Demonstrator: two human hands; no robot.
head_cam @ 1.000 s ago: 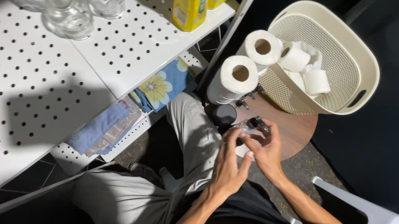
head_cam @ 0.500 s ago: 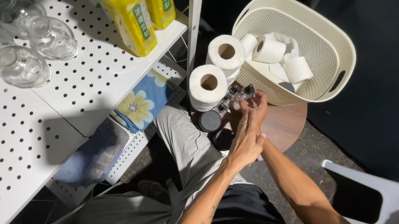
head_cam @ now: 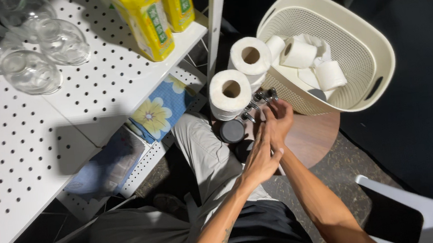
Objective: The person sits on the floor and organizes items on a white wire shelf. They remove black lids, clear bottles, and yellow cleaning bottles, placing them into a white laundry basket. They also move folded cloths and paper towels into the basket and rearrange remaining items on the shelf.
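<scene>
On the far left, clear glass jars (head_cam: 29, 71) stand on the white perforated shelf (head_cam: 16, 153). Right of them stand two tall yellow packages (head_cam: 146, 16) with green and red labels. Below lies a blue cloth with a yellow flower (head_cam: 159, 111). Two white paper rolls (head_cam: 230, 90) stand on the round brown surface (head_cam: 309, 138). The left hand (head_cam: 260, 157) lies open, fingers loose, against the right hand (head_cam: 279, 117), whose fingers touch small metal-capped bottles (head_cam: 260, 101); whether they grip cannot be told. Rightmost, a cream basket (head_cam: 374, 40) holds more rolls.

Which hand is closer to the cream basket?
Right. The right hand is just beside the basket, near its lower-left wall. The left hand is lower, farther from it.
</scene>
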